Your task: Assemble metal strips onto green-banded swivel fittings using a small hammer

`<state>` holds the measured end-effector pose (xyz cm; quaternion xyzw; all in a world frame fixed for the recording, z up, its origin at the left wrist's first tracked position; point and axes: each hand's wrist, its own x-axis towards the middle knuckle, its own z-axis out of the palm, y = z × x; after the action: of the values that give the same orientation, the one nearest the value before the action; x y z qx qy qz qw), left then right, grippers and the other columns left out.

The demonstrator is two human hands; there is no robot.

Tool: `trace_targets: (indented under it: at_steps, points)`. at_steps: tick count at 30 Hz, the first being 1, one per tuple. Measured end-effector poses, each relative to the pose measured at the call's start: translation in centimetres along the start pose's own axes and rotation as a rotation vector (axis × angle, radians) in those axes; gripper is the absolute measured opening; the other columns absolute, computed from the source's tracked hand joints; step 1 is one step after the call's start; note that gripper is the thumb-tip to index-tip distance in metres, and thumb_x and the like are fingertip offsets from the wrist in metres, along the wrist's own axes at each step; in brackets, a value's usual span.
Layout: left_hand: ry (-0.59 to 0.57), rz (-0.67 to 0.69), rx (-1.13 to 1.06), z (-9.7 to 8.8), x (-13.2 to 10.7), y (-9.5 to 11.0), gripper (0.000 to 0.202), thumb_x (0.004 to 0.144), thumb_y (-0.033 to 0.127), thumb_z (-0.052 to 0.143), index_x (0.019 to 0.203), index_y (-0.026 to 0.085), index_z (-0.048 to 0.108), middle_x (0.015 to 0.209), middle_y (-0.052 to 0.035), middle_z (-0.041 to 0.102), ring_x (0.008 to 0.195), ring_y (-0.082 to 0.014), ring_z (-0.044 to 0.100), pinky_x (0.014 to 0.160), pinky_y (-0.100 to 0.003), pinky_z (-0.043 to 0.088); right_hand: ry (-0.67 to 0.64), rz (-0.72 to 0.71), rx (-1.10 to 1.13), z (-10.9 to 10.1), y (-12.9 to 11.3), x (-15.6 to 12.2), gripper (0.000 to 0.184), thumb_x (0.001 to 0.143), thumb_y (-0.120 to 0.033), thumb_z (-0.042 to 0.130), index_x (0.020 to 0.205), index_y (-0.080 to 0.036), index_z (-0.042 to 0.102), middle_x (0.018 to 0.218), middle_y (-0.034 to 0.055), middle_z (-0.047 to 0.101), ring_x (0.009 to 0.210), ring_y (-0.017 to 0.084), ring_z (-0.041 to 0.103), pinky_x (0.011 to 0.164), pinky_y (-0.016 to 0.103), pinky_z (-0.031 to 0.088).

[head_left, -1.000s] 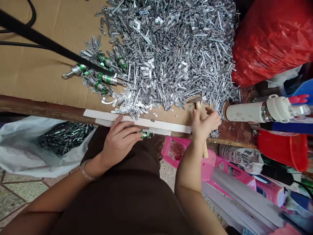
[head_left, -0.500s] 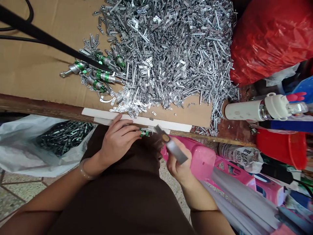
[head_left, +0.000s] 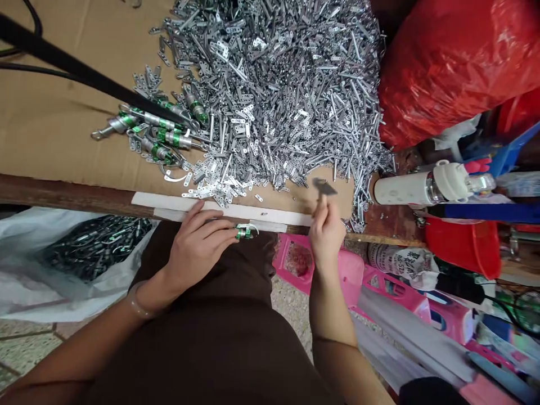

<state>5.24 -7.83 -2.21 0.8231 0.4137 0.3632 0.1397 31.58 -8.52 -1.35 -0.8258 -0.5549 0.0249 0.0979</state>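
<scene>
L hand [head_left: 196,247] pinches a green-banded part [head_left: 244,230] on the tabletop [head_left: 63,191] edge, R hand [head_left: 327,233] grips a hammer [head_left: 324,187] up at 2 o'clock from it, no hit yet.

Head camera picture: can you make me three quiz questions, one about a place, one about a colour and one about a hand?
1. Where is the silver metal pile?
A on cardboard
B on the floor
C in a box

2. What colour is the big bag?
A blue
B red
C white

3. What is the right hand doing?
A pointing a finger
B lying open and empty
C holding up a hammer

1 A: the pieces lie on it.
2 B: the plastic shows red.
3 C: its dark head shows above the fingers.
</scene>
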Motion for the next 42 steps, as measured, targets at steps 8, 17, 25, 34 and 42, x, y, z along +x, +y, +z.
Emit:
trace_targets:
  at_steps: [8, 17, 25, 34, 42]
  points:
    - [-0.001, -0.004, -0.064, 0.3, -0.2, -0.4, 0.01, 0.077, 0.014, 0.064, 0.081, 0.022, 0.062, 0.081, 0.0006, 0.069, 0.086, -0.0205, 0.06, 0.096, -0.051, 0.044, 0.289, 0.088, -0.046, 1.1, -0.9, 5.4, 0.029, 0.086, -0.037, 0.041, 0.093, -0.016, 0.061, 0.091, 0.013, 0.058, 0.087, 0.025, 0.049, 0.079, 0.042, 0.038]
    - [-0.062, -0.005, -0.091, 0.5, -0.4, -1.0, 0.017, 0.079, 0.016, 0.061, 0.088, 0.029, 0.064, 0.084, 0.0014, 0.067, 0.09, -0.0201, 0.059, 0.099, -0.051, 0.041, -0.059, -0.197, 0.285, 1.4, -5.6, 5.2, 0.009, 0.082, -0.026, 0.05, 0.082, -0.021, 0.058, 0.089, 0.0063, 0.055, 0.089, 0.022, 0.048, 0.083, 0.038, 0.036]
    - [-0.05, 0.02, -0.122, 0.0, 0.3, -0.8, 0.016, 0.08, 0.016, 0.059, 0.088, 0.028, 0.065, 0.082, 0.0012, 0.066, 0.083, -0.0158, 0.061, 0.097, -0.049, 0.043, 0.018, -0.197, 0.458, 0.7, -4.5, 4.1, 0.008, 0.083, -0.023, 0.046, 0.084, -0.02, 0.053, 0.085, 0.0055, 0.058, 0.084, 0.019, 0.051, 0.08, 0.034, 0.04]
    - [0.04, 0.076, -0.098, -0.5, 0.3, 0.0, 0.018, 0.079, 0.013, 0.06, 0.093, 0.024, 0.062, 0.089, -0.0005, 0.067, 0.082, -0.014, 0.064, 0.089, -0.037, 0.053, -0.146, -0.297, 0.371, 1.2, -6.5, 4.4, 0.016, 0.086, -0.023, 0.044, 0.091, -0.021, 0.06, 0.093, 0.0072, 0.061, 0.092, 0.02, 0.054, 0.085, 0.038, 0.042]
    - [0.051, 0.076, -0.085, -0.3, -0.3, -0.6, 0.023, 0.078, 0.014, 0.061, 0.098, 0.026, 0.062, 0.088, -0.0007, 0.068, 0.083, -0.016, 0.064, 0.086, -0.036, 0.054, -0.129, -0.37, 0.252, 2.7, -8.8, 5.5, 0.051, 0.091, -0.049, 0.031, 0.135, -0.023, 0.032, 0.142, 0.009, 0.035, 0.137, 0.025, 0.021, 0.11, 0.049, 0.022]
